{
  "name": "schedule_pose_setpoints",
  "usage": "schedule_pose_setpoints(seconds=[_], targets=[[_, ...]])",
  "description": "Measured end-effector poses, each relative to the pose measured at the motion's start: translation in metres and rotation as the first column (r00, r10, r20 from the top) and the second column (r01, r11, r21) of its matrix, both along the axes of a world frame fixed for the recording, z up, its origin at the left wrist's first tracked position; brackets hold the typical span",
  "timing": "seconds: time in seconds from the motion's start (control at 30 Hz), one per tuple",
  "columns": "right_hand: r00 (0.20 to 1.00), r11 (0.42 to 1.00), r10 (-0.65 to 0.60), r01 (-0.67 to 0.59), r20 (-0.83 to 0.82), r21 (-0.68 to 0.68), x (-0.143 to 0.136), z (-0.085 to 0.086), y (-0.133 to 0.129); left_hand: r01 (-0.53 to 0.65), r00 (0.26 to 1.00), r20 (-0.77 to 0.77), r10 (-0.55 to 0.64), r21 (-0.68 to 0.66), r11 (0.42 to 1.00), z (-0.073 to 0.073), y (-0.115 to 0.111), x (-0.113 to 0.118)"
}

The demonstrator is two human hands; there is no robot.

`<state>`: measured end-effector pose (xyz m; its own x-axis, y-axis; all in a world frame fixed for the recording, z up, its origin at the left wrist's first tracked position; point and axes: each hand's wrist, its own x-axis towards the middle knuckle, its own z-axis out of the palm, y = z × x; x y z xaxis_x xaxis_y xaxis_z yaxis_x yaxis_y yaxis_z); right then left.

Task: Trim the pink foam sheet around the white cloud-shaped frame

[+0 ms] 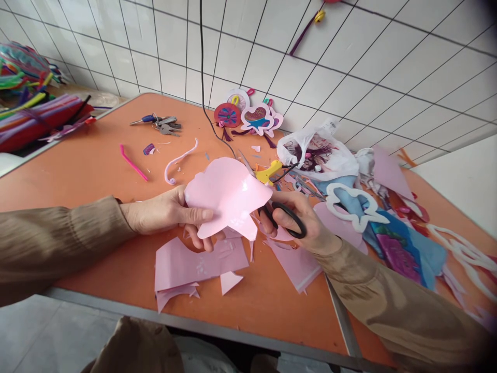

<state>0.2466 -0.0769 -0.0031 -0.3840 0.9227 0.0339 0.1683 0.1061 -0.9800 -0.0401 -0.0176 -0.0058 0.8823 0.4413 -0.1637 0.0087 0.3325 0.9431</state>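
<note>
My left hand point(166, 211) pinches a pink sheet point(229, 191) with a scalloped edge, thumb on top and fingers beneath. The sheet is held up over the orange table point(97, 171). At its right edge, my right hand point(305, 220) has its fingers in the black handles of scissors point(289, 220). The scissors' blades are mostly hidden by the sheet, so I cannot tell how far apart they are. Pink offcuts point(198, 264) lie on the table below both hands.
Behind the sheet are a yellow glue gun point(268, 172) and its cable. Keys point(166, 125) and pipe cleaners point(132, 162) lie at the left. Finished tags point(258, 118) rest by the tiled wall. A white bag point(337, 155), a white star-shaped frame point(355, 207) and blue scraps crowd the right.
</note>
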Motion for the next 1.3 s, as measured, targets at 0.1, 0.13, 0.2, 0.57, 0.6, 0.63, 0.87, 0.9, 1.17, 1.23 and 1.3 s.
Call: schedule_pose_setpoints(seconds=[0.1, 0.13, 0.2, 0.57, 0.6, 0.63, 0.87, 0.9, 1.17, 1.23, 1.3], targets=[[1.000, 1.000, -0.014, 0.014, 0.002, -0.025, -0.0003, 0.0000, -0.0008, 0.020, 1.000, -0.001, -0.020, 0.007, 1.000, 0.0019, -0.0005, 0.0001], [1.000, 1.000, -0.015, 0.015, -0.002, -0.026, -0.0005, 0.0002, -0.0009, 0.026, 1.000, -0.006, -0.026, 0.008, 1.000, 0.0019, -0.0005, -0.0003], [1.000, 1.000, -0.013, 0.013, -0.006, -0.023, -0.0012, 0.0007, -0.0011, 0.038, 0.999, -0.032, -0.037, 0.012, 0.999, 0.0005, -0.0001, -0.0019], [1.000, 1.000, -0.019, 0.019, 0.025, -0.008, -0.0036, 0.0025, -0.0031, 0.060, 0.994, -0.098, -0.055, 0.044, 0.997, -0.0045, 0.0019, -0.0047], [1.000, 1.000, -0.018, 0.018, 0.018, 0.005, -0.0040, 0.0018, -0.0029, 0.060, 0.993, -0.102, -0.056, 0.041, 0.997, -0.0033, 0.0014, -0.0039], [1.000, 1.000, -0.018, 0.018, 0.011, 0.018, -0.0044, 0.0011, -0.0027, 0.062, 0.993, -0.104, -0.058, 0.038, 0.997, -0.0021, 0.0008, -0.0032], [1.000, 0.998, -0.007, 0.007, 0.009, 0.063, -0.0081, 0.0009, -0.0017, 0.069, 0.994, -0.086, -0.065, 0.040, 0.997, 0.0011, -0.0014, -0.0005], [1.000, 0.998, -0.008, 0.008, 0.009, 0.062, -0.0084, 0.0014, -0.0018, 0.070, 0.994, -0.084, -0.066, 0.043, 0.997, 0.0009, -0.0013, -0.0007], [1.000, 0.999, -0.013, 0.012, 0.003, 0.052, -0.0087, 0.0016, -0.0022, 0.093, 0.993, -0.082, -0.088, 0.053, 0.994, 0.0007, -0.0001, 0.0004], [1.000, 0.999, -0.017, 0.017, 0.000, 0.044, -0.0089, 0.0018, -0.0024, 0.076, 0.995, -0.075, -0.073, 0.037, 0.996, 0.0004, -0.0003, 0.0010], [1.000, 0.999, -0.022, 0.022, 0.006, 0.035, -0.0092, 0.0025, -0.0026, 0.057, 0.996, -0.074, -0.056, 0.013, 0.998, 0.0002, -0.0007, 0.0013]])
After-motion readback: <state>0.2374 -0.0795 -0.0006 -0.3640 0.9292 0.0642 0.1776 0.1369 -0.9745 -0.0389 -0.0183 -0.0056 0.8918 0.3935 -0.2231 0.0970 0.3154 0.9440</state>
